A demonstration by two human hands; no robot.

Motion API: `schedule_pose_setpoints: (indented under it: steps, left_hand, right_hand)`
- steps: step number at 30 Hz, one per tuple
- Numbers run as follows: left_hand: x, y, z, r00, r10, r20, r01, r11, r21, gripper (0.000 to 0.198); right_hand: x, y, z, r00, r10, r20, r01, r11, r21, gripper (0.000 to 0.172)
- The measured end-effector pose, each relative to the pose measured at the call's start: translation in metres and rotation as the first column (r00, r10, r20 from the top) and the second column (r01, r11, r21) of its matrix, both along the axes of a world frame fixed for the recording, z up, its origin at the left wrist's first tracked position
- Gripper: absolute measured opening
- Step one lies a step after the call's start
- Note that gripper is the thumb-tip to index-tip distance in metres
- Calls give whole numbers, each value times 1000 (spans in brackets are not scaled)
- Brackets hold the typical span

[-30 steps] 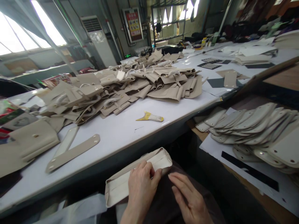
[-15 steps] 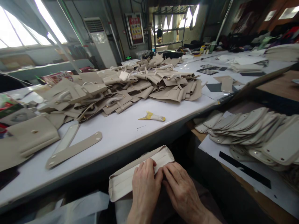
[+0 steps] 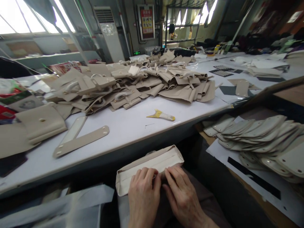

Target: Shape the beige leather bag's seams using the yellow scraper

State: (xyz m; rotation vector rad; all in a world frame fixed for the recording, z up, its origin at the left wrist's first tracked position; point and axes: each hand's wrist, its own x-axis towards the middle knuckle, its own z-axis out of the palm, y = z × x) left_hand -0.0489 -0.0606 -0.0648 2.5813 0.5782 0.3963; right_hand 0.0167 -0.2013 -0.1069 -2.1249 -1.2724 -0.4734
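Observation:
A beige bag body (image 3: 152,164) rests over my lap below the table edge, its long, pale underside turned up and its rim folded along the sides. My left hand (image 3: 143,193) is closed on its near edge, thumb against curled fingers. Close beside it, my right hand (image 3: 184,193) pinches the same edge with thumb and fingertips. Both palms and the gripped edge itself are largely hidden by my fingers.
A white table (image 3: 123,136) carries a heap of beige bag pieces (image 3: 142,82), two long strips (image 3: 80,141) and a yellow-and-white tool (image 3: 161,115). Stacked pale panels (image 3: 256,129) lie on cardboard at right. A translucent plastic sheet (image 3: 80,196) covers something at lower left.
The view has swung left, so the table things appear farther right. My hands stay on the bag body's near edge; my left hand has slid slightly left along it, away from the right.

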Motion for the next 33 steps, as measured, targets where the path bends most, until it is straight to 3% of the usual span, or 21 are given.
schedule_pose_setpoints:
  steps: [7, 16, 22, 26, 30, 32, 33]
  left_hand:
    - [-14, 7, 1, 997, 70, 34, -74, 991, 109, 17]
    - [-37, 17, -2, 987, 119, 108, -132, 983, 127, 17]
    - [-48, 20, -17, 948, 168, 272, -202, 974, 103, 6]
    - [-57, 18, -29, 905, 279, 321, -288, 957, -19, 23]
    - [-67, 14, -42, 785, 502, 364, -433, 864, -258, 42]
    - [-71, 12, -53, 686, 645, 338, -459, 743, -488, 49]
    - [-72, 11, -61, 622, 731, 282, -444, 625, -642, 48]
  right_hand:
    - [-14, 15, 0, 997, 76, -3, -76, 996, 45, 38]
    - [-29, 33, 5, 991, 136, -13, -135, 989, 62, 37]
    - [-34, 38, 3, 986, 166, 0, -165, 985, 52, 38]
    - [-39, 42, -1, 981, 193, -23, -192, 981, 25, 41]
    - [-44, 48, -2, 970, 243, -27, -243, 970, -3, 43]
    - [-45, 51, -2, 964, 267, -21, -267, 964, -13, 44]
    - [-46, 52, -2, 962, 272, -16, -272, 962, -18, 44]
